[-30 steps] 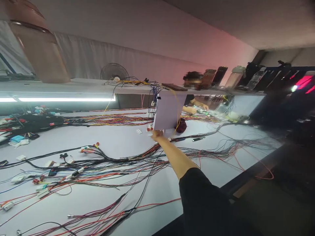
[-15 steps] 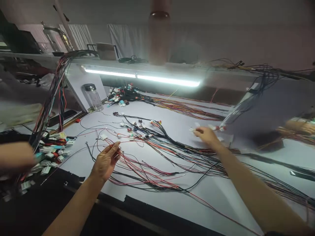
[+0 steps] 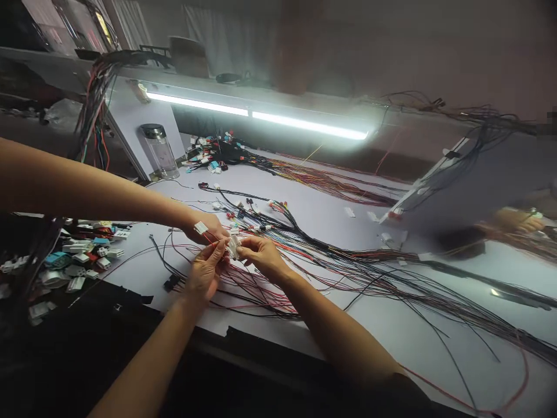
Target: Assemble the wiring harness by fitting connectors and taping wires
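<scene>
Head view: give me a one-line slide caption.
Both hands, left hand and right hand, hold a white connector above loose wires; another person's hand reaches in alongside.

I brought my right hand (image 3: 261, 256) back to my left hand (image 3: 206, 270), pinching a white connector (image 3: 232, 248) (a co-worker's hand (image 3: 208, 227) reached in).

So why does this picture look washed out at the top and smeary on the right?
Head view: the tube light glares white and bleaches the wall around it; the right side, around the grey board, is motion-blurred; the left hand, right hand and white connector show fairly sharp; straight edges bow from the wide lens.
</scene>
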Available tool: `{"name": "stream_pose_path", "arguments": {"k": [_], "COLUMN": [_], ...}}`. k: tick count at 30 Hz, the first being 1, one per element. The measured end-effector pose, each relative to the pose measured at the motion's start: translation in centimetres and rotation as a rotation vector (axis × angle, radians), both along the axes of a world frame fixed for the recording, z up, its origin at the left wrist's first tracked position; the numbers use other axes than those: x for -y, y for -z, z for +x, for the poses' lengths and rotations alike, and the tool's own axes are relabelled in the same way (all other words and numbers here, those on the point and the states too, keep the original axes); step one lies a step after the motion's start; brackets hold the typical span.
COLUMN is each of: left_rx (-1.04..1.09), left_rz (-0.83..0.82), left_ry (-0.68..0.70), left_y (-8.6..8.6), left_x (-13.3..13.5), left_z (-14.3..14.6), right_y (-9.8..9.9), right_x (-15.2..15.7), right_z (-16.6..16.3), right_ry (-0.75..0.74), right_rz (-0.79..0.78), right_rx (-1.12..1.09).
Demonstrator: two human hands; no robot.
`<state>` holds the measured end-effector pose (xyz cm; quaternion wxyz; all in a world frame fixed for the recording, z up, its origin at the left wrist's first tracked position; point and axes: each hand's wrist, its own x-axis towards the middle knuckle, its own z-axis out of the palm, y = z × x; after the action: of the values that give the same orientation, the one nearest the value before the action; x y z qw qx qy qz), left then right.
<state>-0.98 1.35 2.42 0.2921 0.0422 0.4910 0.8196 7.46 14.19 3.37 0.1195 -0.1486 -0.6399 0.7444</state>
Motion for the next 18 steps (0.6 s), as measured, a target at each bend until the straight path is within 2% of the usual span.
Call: {"name": "stream_pose_path", "arguments": {"k": [5,9,12,15,18], "left_rx": [0.01,-0.019,-0.073,-0.116,-0.159], "left_rz": [0.015,0.015,0.048,0.103,0.026], "left_ry": [0.03,0.028,0.029,0.028,-0.024], "left_y": [1.6,2.0,1.8,1.2,0.9], "left_x": [-0.8,-0.7,-0.1,1.4,3.5], "left_z": [0.8,0.8,0.5,0.5,1.0], "right_y": [1.0,1.1,0.4,-1.0,-2.1], "right_x": [-0.1,-0.4,-1.3,-2.9,-4.6], "right_z": [0.1,0.4,0.6,1.4,2.9], "right_ry": [-0.001,-0.033,-0.042,0.043,0.124], "right_rz": [-0.042,-0.02,0.023,0.078,0.129], "right_rx": [0.045,0.046,0.024,-0.047,-0.066]}}
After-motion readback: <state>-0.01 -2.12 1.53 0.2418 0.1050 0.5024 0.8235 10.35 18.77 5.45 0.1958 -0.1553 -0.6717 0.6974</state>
